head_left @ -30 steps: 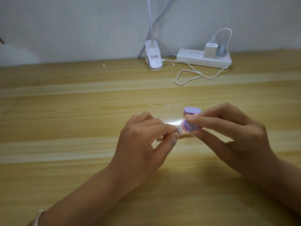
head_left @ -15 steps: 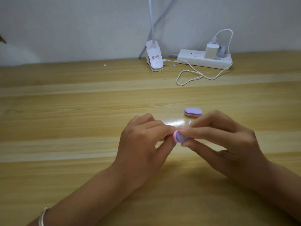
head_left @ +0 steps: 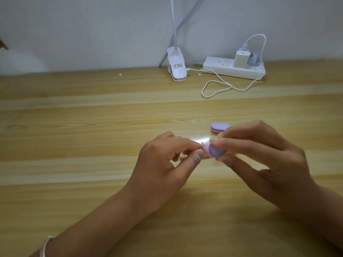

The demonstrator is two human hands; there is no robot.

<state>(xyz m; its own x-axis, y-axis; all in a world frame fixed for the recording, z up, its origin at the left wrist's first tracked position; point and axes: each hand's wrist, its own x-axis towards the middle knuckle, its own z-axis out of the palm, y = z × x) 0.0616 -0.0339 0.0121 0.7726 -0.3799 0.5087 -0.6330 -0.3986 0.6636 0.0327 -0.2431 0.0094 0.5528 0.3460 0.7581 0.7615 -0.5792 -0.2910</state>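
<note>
My right hand [head_left: 269, 158] pinches a small oval purple-and-pink buffer block [head_left: 213, 152] between thumb and fingers, a little above the wooden table [head_left: 92, 127]. My left hand [head_left: 163, 164] has its fingers curled, and its fingertips meet the block's left end. I see nothing held in the left hand. A second purple-and-pink block [head_left: 216, 127] lies flat on the table just behind my right hand, partly hidden by its fingers.
A white clip lamp base [head_left: 176, 68] stands at the back edge by the wall. To its right is a white power strip [head_left: 222, 68] with a charger plugged in, and its white cable [head_left: 219, 86] loops on the table. A thin bracelet [head_left: 44, 245] circles my left wrist.
My right hand slid the held block left and toward me against my left fingertips, then back to the right. The left hand stayed nearly still. The second block has not moved.
</note>
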